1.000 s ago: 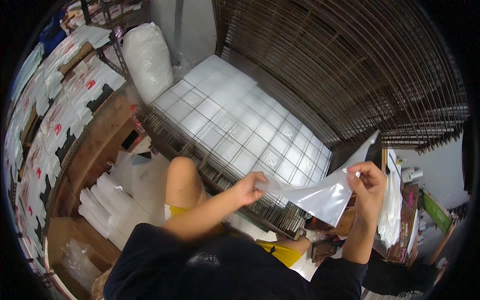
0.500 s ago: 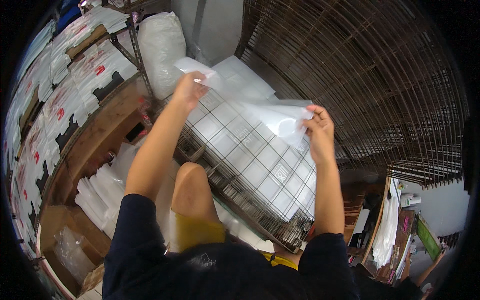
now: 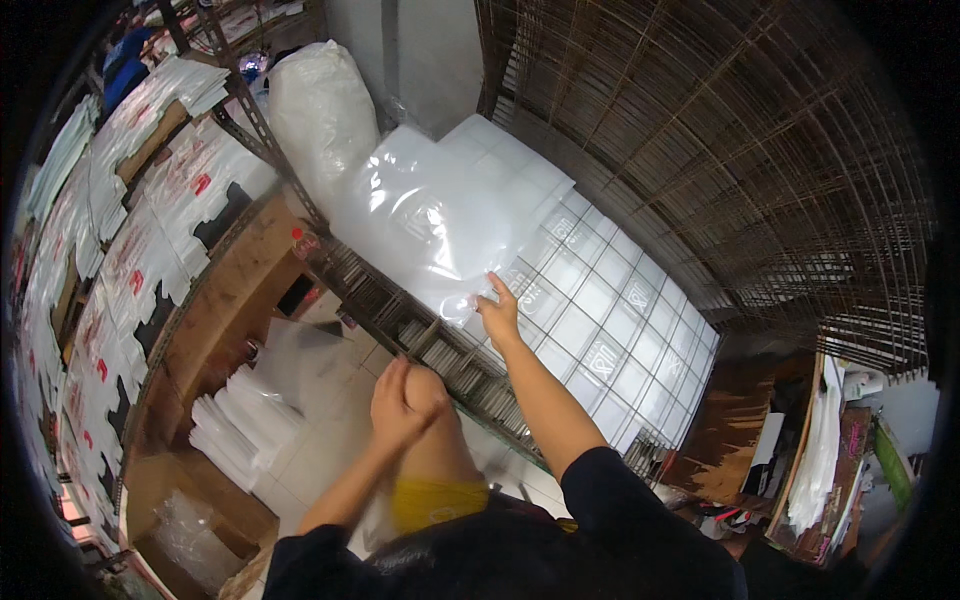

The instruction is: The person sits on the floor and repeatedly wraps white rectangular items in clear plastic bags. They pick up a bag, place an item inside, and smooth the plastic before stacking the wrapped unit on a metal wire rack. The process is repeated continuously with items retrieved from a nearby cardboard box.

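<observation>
A clear plastic bag [image 3: 410, 230] with a white print lies spread over the far left part of a wire rack [image 3: 560, 335], its surface shiny and slightly wrinkled. More translucent printed bags [image 3: 610, 290] lie in the rack under the wire grid. My right hand [image 3: 498, 312] is at the near right edge of the spread bag, index finger stretched out and thumb apart, the fingertips at the plastic. My left hand [image 3: 398, 408] rests on my bent knee, fingers laid over it, holding nothing.
Tall stacked wire racks [image 3: 690, 130] lean at the right. A stuffed white sack [image 3: 322, 115] stands at the back. Shelves of stacked printed bags [image 3: 150, 240] line the left. Rolled plastic sheets [image 3: 240, 425] and a cardboard box [image 3: 205, 510] are on the floor.
The bag, held up between both hands earlier, now lies flat on the rack's left part. My left hand has let go and dropped to my knee; my right hand has moved left.
</observation>
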`<state>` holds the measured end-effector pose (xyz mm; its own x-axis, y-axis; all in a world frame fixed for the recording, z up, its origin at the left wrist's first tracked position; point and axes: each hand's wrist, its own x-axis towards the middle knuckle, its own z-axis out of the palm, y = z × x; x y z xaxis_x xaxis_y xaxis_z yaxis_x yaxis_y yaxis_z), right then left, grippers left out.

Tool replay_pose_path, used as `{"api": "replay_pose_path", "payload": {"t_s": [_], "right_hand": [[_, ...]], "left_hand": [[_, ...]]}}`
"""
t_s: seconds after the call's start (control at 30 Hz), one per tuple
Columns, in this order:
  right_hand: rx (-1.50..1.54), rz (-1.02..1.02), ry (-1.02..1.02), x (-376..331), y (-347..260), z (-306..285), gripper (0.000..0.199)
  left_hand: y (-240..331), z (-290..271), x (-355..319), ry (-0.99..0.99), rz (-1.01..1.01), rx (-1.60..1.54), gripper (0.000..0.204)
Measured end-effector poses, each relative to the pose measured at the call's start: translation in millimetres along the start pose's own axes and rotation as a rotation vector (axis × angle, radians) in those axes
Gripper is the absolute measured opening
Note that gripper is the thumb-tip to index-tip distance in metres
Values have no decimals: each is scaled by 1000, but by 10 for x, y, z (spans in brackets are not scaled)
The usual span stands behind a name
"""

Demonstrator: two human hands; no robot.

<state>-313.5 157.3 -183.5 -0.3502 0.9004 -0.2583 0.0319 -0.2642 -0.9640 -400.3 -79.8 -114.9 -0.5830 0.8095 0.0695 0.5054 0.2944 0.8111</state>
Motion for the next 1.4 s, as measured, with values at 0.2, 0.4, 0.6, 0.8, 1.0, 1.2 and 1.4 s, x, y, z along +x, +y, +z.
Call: {"api": "replay_pose_path", "payload": {"t_s": [0.2,0.4,0.6,0.8,1.0,1.2,1.4], "right_hand": [[-275,-43,129,146,476,51,53],[-359,-106,154,352,588,44,56],[-471,-161,201,388,586,78,54],[-540,-180,179,358,429,80,54],[-592,-123,159,507,505,-18,54],[-532,-96,152,362,314,55,53],[-486,-123,157,337,346,81,54]], "left_hand": [[-42,21,201,-14,-51,13,54],[-117,87,296,-66,-18,55,43],[-157,128,294,-78,-38,46,40],[-86,81,286,-101,-38,40,35],[-59,94,315,-124,-50,57,39],[-72,70,294,-119,-65,53,38],[-26,56,310,-140,-81,55,38]]}}
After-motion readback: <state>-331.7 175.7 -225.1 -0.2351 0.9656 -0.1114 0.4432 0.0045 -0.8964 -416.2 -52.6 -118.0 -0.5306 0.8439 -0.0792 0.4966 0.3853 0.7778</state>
